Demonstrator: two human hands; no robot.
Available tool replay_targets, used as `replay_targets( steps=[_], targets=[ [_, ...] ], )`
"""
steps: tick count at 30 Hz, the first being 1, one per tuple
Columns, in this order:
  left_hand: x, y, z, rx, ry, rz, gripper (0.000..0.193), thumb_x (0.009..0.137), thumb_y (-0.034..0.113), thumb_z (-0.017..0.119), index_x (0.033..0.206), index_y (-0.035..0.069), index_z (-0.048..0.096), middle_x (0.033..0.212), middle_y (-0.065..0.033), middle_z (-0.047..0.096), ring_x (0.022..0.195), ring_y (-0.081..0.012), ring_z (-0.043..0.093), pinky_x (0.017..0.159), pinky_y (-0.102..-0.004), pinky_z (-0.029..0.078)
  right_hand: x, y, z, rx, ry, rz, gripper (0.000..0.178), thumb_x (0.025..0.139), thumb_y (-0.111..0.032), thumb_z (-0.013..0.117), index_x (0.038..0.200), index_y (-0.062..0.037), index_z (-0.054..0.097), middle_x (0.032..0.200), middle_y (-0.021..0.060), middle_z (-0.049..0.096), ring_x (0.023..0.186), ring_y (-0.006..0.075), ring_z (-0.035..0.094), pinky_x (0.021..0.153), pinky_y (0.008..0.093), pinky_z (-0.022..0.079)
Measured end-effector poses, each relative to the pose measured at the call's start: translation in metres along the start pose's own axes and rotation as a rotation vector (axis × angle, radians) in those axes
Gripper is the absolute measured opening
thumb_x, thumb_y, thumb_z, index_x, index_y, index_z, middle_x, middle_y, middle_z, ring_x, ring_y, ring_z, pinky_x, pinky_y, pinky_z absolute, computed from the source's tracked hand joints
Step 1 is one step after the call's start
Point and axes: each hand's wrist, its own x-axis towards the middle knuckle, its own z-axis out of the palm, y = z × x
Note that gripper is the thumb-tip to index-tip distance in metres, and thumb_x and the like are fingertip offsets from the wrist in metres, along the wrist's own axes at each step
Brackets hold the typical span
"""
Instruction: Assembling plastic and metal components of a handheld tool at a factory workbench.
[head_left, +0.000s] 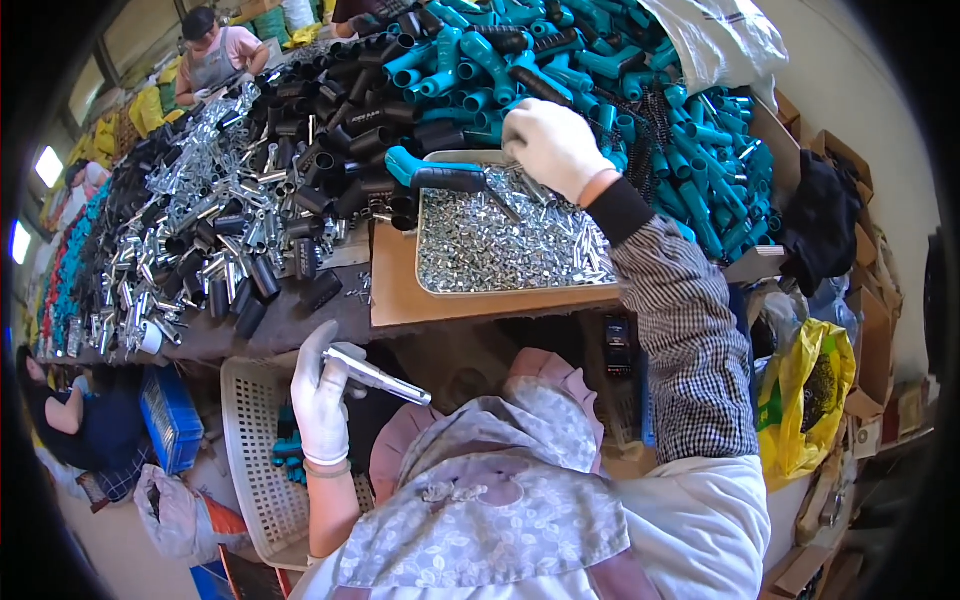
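Note:
My left hand (323, 405), in a white glove, grips a slim silver metal tube-like part (378, 377) that points to the right above my lap. My right hand (556, 148), also gloved, is over the far right edge of a shallow tray (520, 293). Its fingers curl downward, and what they hold, if anything, is hidden. Small shiny metal pieces (510, 245) fill the tray. A teal and black pistol-shaped handle (440, 173) lies across its far left corner. Just beyond my right hand rises a heap of teal handle shells (490, 70).
Black sleeves and metal parts (215, 235) are piled along the table to the left. Cardboard (400, 290) lies under the tray. A white basket (245, 430) stands left of my lap, a yellow bag (805, 400) at the right. Other people (215, 55) sit at the far left.

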Motion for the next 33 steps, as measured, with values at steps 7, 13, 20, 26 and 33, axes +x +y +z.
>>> replay_targets(
  steps=[7,13,20,26,33],
  targets=[
    [-0.009,0.007,0.016,-0.182,0.068,0.089,0.058,0.103,0.035,0.06,0.143,-0.005,0.046,0.109,-0.0137,0.066,0.084,-0.0179,0.068,0.066,-0.0266,0.051,-0.096,-0.098,-0.042,1.33,0.051,0.71,0.034,0.084,-0.005,0.071,0.115,0.0056,0.063,0.096,0.0094,0.071,0.082,0.0146,0.066,0.077,0.0291,0.055],
    [-0.012,0.006,0.039,-0.308,0.053,0.109,0.058,0.104,0.032,0.059,0.145,-0.005,0.043,0.12,-0.0176,0.063,0.096,-0.024,0.069,0.075,-0.0324,0.056,-0.196,-0.172,-0.003,1.844,0.028,1.045,0.037,0.087,-0.005,0.073,0.12,0.0073,0.059,0.116,0.0189,0.069,0.093,0.0216,0.07,0.082,0.0337,0.058],
    [-0.022,0.013,0.048,-0.059,-0.156,-0.122,0.043,0.094,0.009,0.065,0.133,-0.008,0.058,0.118,-0.0185,0.068,0.1,-0.0241,0.069,0.083,-0.0335,0.057,-0.213,-0.176,-0.002,1.943,-0.03,0.987,0.035,0.091,-0.005,0.069,0.123,0.0066,0.06,0.112,0.0135,0.069,0.097,0.019,0.069,0.087,0.0324,0.058],
    [-0.02,0.023,0.061,0.639,-0.629,0.054,0.057,0.075,0.011,0.076,0.13,-0.003,0.064,0.117,-0.0223,0.071,0.096,-0.0203,0.073,0.087,-0.0318,0.055,-0.221,-0.161,-0.012,1.679,-0.299,0.784,0.031,0.087,-0.001,0.072,0.116,0.0067,0.068,0.117,0.0149,0.071,0.102,0.0172,0.068,0.091,0.0314,0.056],
    [-0.038,-0.011,0.082,0.796,-0.694,0.338,0.034,0.08,0.02,0.078,0.11,0.005,0.074,0.087,-0.0145,0.071,0.075,-0.0324,0.069,0.066,-0.0382,0.055,-0.262,-0.178,0.004,1.409,-0.378,0.85,0.035,0.083,-0.009,0.069,0.116,0.004,0.07,0.096,0.0139,0.075,0.086,0.0163,0.07,0.08,0.0308,0.057]
  ],
)
